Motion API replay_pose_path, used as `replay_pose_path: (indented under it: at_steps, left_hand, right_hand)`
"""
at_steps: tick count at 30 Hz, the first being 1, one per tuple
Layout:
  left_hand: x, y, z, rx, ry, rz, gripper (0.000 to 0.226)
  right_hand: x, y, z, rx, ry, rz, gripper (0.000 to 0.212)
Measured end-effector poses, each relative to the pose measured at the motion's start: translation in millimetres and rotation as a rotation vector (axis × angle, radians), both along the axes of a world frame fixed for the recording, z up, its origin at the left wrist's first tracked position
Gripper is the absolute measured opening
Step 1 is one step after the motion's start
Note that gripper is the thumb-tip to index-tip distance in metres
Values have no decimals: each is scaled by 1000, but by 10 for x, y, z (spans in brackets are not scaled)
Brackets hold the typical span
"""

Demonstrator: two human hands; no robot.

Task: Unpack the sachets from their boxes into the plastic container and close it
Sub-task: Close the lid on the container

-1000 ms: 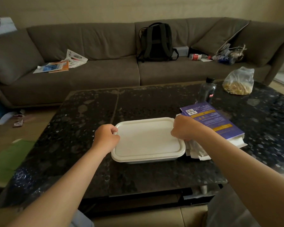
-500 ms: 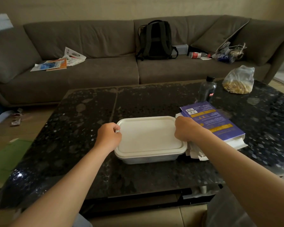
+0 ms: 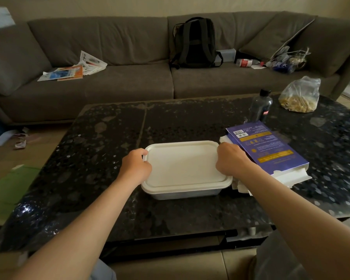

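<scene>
Both hands, left hand [image 3: 136, 166] and right hand [image 3: 231, 159], gripped the lid [image 3: 185, 165] edges of the plastic container [image 3: 187, 194] (purple box [image 3: 266, 147] beside).

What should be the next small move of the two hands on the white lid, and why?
Probably press down along the lid's rim. It already covers the plastic container, the left hand and right hand grip its short edges, and the purple box lies flattened beside it; whether it has snapped shut cannot be seen.

Dim room, brown sofa [image 3: 129, 77]; black speckled table [image 3: 101, 158], tiled floor [image 3: 14, 158]
</scene>
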State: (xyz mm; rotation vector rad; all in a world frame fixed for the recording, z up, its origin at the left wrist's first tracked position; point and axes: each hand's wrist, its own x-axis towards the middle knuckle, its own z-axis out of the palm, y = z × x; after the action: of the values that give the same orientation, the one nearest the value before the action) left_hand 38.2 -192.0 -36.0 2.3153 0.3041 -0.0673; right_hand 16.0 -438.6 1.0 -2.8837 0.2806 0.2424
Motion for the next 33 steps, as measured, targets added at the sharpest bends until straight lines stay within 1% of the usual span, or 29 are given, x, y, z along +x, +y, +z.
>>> replay_pose_path:
  at_steps: [4,6,7,8,10,12,15,20,28,33]
  left_hand:
    - [-25,75,7,124,25,-12,56]
    - [-47,81,11,260,36,-34,52]
    - [-61,72,11,359,41,-68,51]
    - [-69,60,1,465,40,-124,53]
    - [-77,1,-45,630,-15,-288,62]
    - [-91,-76,-93,702,-41,-457,65]
    - [-95,-129,-163,733,28,-568,66]
    - [-51,-134,-199,751,147,-585,71]
    - [-50,-146,-191,760,188,-597,73]
    - [-42,-140,-222,762,172,-596,73]
  right_hand:
    - [16,122,-23,8,3,5,32]
    - [27,221,-55,-5,-15,4,31]
    - [29,277,-82,-22,-26,1,33]
    - [32,328,-119,-56,-42,8,39]
    - [47,409,-237,-130,-79,82,60]
    - [77,472,-359,-144,-88,225,72]
    - [135,463,-541,-196,-27,350,73]
    - [157,435,-647,-236,-2,365,74]
    - [171,443,-665,-257,15,370,74]
    - [166,442,-674,-261,10,369,74]
